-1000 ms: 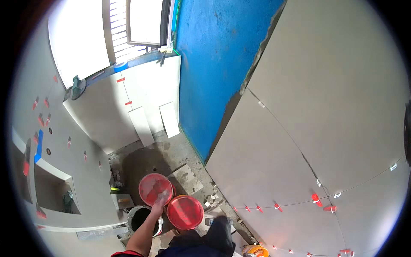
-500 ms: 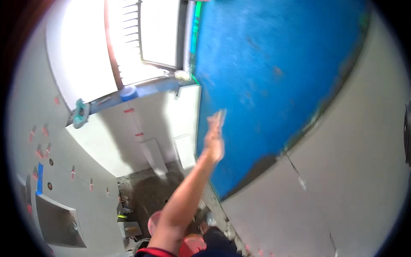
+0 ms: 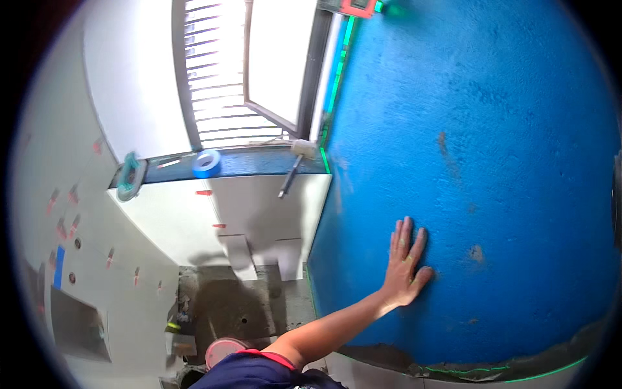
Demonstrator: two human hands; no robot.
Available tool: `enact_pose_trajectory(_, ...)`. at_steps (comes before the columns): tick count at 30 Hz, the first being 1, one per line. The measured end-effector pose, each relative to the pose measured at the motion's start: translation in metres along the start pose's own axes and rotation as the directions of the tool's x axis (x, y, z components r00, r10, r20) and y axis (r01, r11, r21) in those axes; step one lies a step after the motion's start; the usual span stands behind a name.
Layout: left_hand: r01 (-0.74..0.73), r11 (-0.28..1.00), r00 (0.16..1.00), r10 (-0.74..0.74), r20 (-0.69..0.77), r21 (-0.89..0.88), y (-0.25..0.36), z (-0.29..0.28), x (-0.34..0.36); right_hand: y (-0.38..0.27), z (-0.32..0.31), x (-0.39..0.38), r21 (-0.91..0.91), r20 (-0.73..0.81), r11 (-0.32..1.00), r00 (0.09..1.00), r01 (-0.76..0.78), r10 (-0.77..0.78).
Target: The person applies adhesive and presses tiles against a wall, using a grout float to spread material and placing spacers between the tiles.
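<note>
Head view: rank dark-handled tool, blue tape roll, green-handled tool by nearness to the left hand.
From the left hand on the blue wall:
1. Dark-handled tool, right end of ledge
2. Blue tape roll, farther left
3. Green-handled tool, far left end

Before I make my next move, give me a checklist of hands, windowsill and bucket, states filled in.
1. Left hand holding nothing, fingers spread against the blue wall: ok.
2. Right hand empty: cannot tell; it is out of view.
3. White-headed mallet wholly on the windowsill: not ok; its handle juts past the front edge.
4. Blue tape roll on the windowsill: ok.
5. Green laser line visible beside the window: ok.
6. Red bucket fully visible: not ok; the sleeve covers part.
</note>
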State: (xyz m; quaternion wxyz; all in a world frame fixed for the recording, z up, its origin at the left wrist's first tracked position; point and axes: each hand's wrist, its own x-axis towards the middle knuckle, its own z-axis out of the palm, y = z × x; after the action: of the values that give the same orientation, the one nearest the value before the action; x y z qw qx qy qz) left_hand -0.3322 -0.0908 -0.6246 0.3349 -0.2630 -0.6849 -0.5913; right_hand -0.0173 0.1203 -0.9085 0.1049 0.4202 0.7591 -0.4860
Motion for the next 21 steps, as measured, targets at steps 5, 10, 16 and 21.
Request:
enact_pose_trajectory(5, -0.099, 0.991, 0.994, 0.103, 0.04, -0.092, -0.024, 0.003, -0.005, 0.052, 0.019, -0.055, 0.037, -0.074, 0.984, 0.981, -0.176, 0.178)
enact_pose_trajectory(10, -0.276, 0.951, 0.96, 0.281, 0.019, -0.137, -0.076, -0.013, -0.013, 0.088, 0.086, -0.137, 0.162, -0.157, 0.913, 0.904, -0.374, 0.398)
enact_pose_trajectory(16, -0.424, 0.862, 0.84, 0.489, 0.234, -0.279, -0.087, -0.039, -0.008, 0.07, 0.21, -0.228, 0.631, -0.286, 0.721, 0.777, -0.288, 0.561)
enact_pose_trajectory(21, -0.583, 0.683, 0.606, 0.726, 0.326, -0.439, -0.09, -0.082, 0.029, -0.068, 0.273, -0.264, 0.733, -0.664, 0.345, 0.507, 0.585, 0.549)
